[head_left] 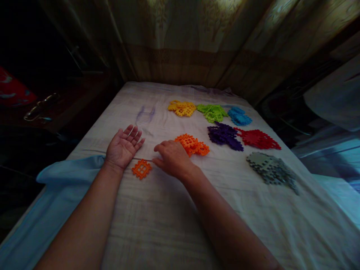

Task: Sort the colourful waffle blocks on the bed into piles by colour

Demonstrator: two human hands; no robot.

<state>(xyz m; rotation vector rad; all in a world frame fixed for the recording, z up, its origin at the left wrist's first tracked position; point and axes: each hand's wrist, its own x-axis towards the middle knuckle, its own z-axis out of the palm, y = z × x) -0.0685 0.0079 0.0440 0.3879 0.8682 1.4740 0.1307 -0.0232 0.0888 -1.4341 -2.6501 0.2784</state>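
A single orange plastic piece [141, 169] lies flat on the surface [157, 225], closer to the left edge than to the right, and turned askew to both. It is a square with notched, toothed sides and a window-like grid of openings. Farther toward the far edge, about midway between left and right edges, sits a small orange pile [199, 147] of similar toothed pieces, loosely overlapping, its left part hidden.
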